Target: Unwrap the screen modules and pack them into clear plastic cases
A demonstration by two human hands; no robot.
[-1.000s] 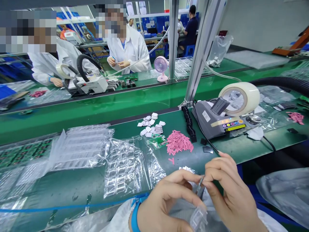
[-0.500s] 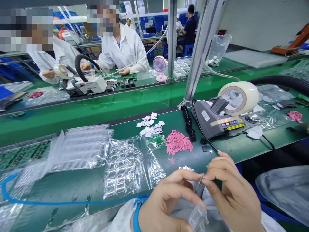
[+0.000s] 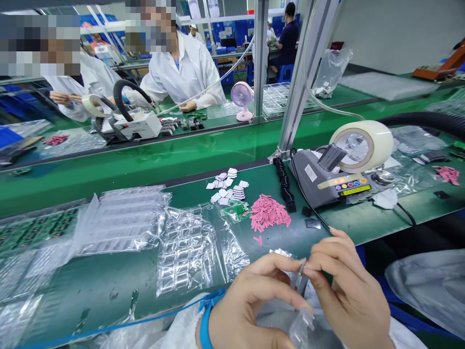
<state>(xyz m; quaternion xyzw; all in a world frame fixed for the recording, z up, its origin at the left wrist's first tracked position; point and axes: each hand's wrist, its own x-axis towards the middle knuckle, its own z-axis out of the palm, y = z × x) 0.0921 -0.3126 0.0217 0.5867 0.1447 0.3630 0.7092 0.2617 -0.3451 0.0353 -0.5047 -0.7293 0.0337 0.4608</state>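
My left hand (image 3: 250, 303) and my right hand (image 3: 347, 286) meet near the bench's front edge. Between their fingertips they pinch a small thin grey part (image 3: 300, 275), held upright. A clear plastic bag (image 3: 301, 329) hangs under my left fingers. A blue wrist strap (image 3: 203, 322) circles my left wrist. Just beyond the hands lie a heap of pink strips (image 3: 269, 213), a small green circuit board (image 3: 236, 212) and a cluster of white squares (image 3: 228, 186).
A grey tape dispenser (image 3: 327, 182) with a big white tape roll (image 3: 363, 145) stands at the right. Clear blister trays (image 3: 123, 220) cover the left of the green mat. Two people in white coats work across the green conveyor (image 3: 145, 160). An aluminium post (image 3: 301, 77) rises mid-bench.
My hands stay together on the small part with barely any movement. The blue strap cord at the lower left has shifted. The co-workers opposite have moved their arms.
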